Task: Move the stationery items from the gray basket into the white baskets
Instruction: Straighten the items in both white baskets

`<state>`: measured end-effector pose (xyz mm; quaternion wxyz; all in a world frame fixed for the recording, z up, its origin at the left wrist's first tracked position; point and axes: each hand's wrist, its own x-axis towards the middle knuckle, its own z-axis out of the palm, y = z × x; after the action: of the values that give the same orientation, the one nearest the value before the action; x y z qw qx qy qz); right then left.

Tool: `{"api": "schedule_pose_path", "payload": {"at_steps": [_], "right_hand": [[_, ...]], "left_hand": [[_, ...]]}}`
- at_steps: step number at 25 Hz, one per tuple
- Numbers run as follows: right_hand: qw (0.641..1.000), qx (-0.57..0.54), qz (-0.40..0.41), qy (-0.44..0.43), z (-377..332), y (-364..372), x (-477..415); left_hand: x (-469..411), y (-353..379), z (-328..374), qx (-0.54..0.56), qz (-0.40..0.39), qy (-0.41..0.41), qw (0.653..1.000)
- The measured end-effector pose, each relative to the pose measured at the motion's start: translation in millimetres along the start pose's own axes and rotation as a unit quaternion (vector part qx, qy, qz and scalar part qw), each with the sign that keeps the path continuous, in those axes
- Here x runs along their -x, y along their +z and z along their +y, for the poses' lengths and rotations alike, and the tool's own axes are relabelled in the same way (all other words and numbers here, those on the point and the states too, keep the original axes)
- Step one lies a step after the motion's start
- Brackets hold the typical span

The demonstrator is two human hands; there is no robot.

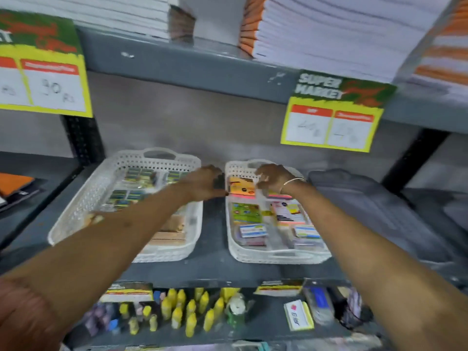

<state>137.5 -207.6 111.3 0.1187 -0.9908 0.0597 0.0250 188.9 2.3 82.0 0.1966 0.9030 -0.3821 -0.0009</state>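
We note a dark gray metal shelf (215,269) carrying two white perforated plastic baskets side by side, apart: left basket (76,219), right basket (278,257). Just right of them lies a gray ribbed plastic basket (374,206), blurred. All three rest directly on the shelf.

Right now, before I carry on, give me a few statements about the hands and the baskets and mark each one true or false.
1. Two white baskets sit side by side on the gray shelf. True.
2. Both hands reach toward the far end of the right white basket. True.
3. The left white basket is empty. False: it holds small packs.
4. The right hand wears a thin bangle at the wrist. True.
5. The left hand rests on the lower shelf among the yellow bottles. False: it is up at the baskets.
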Motion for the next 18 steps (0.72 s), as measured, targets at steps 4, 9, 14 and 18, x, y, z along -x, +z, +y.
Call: {"api": "schedule_pose_path", "payload": {"at_steps": [4, 9, 14, 18], "right_hand": [[0.986, 0.085, -0.137, 0.040, 67.3, 1.9, 48.6], [0.973, 0.126, -0.191, 0.036, 99.9, 31.3, 87.7], [0.985, 0.121, -0.125, 0.012, 101.6, 39.1, 88.5], [0.976, 0.177, -0.125, -0.014, 99.8, 48.8, 90.9]], "left_hand": [[-7.9, 53.4, 75.0, -0.069, -0.145, 0.056, 0.985], [-0.9, 89.6, 88.5, -0.118, -0.222, 0.006, 0.968], [5.6, 91.0, 88.0, -0.081, -0.194, -0.012, 0.978], [10.3, 94.1, 87.1, -0.027, -0.176, -0.048, 0.983]]}}
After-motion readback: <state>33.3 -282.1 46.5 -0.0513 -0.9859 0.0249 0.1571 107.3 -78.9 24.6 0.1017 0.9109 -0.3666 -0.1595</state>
